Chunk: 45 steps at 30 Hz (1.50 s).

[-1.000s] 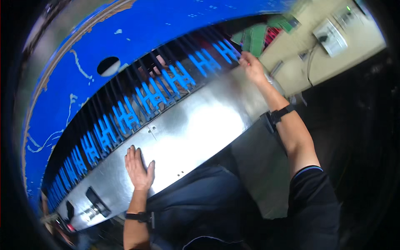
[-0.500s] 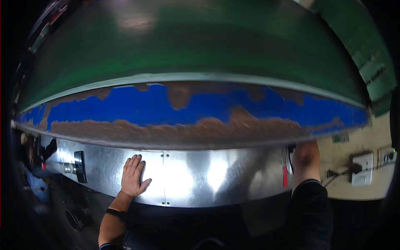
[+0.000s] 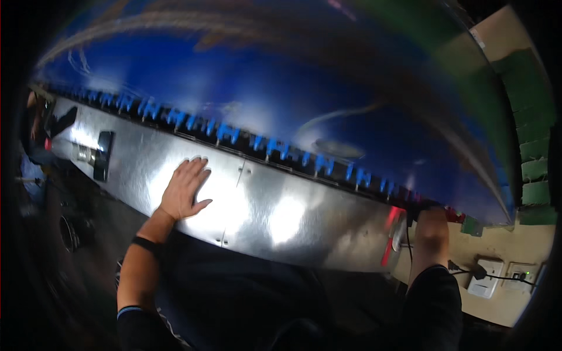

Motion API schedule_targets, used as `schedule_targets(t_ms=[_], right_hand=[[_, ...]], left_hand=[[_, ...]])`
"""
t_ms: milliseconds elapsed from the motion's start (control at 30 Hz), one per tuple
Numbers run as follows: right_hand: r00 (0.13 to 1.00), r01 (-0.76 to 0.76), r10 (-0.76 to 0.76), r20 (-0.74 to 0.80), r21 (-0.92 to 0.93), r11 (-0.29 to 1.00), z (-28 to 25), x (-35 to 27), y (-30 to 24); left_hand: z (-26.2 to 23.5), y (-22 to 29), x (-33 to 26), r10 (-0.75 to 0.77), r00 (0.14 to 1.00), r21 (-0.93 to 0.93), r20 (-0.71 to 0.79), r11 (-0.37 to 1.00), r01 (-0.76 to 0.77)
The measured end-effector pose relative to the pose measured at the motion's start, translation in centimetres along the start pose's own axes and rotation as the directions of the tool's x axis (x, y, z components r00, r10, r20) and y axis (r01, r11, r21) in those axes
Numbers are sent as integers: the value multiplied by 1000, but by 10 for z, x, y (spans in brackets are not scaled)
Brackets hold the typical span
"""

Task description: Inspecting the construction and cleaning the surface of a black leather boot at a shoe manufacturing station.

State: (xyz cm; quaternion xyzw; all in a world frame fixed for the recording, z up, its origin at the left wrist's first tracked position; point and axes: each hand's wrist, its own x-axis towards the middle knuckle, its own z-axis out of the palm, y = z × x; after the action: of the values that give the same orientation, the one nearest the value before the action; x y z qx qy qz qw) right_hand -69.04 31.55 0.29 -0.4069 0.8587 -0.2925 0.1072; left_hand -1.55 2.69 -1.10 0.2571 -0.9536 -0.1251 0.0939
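My left hand (image 3: 186,190) lies flat on a shiny metal table (image 3: 328,234), fingers stretched out and thumb apart, holding nothing. Beyond it runs a row of blue finger-like pieces (image 3: 227,133) along a dark gap, below a large blue machine cover (image 3: 246,76) with worn brown patches. My right forearm (image 3: 432,234) reaches to the right end of this row. The right hand itself is hidden in shadow at the machine's edge, so its fingers do not show. Beside it on the table lies a red-handled tool (image 3: 387,248).
A dark phone-like slab (image 3: 103,155) stands at the table's left end, next to a metal cylinder (image 3: 86,154). At the right, a cable runs to a white socket box (image 3: 485,278). Green strips (image 3: 533,146) hang at the far right. Another person (image 3: 38,131) shows at the left edge.
The view has turned, so the table now slants down to the right. The worn front edge of the cover no longer hides the blue finger row. My left hand stays flat on the table.
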Motion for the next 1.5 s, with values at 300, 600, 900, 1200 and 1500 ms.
schedule_targets(t_ms=[300,600,900,1200,1500], right_hand=[[869,-485,155,469,750,450,48,-47,-233],[276,-909,-309,910,143,-391,80,-180,-323],[201,-884,-395,896,-8,-467,103,-193,-337],[251,-852,-375,892,20,-523,101,-185,-337],[266,-960,-44,963,269,81,103,-104,-284]], left_hand=[[10,38,12,-131,973,-346,-189,936,59],[-81,113,32,113,984,-471,-140,866,-166],[-86,116,6,32,982,-565,185,821,79],[-67,94,11,135,982,-359,-131,917,-174],[-88,107,0,-404,899,-432,-167,850,302]])
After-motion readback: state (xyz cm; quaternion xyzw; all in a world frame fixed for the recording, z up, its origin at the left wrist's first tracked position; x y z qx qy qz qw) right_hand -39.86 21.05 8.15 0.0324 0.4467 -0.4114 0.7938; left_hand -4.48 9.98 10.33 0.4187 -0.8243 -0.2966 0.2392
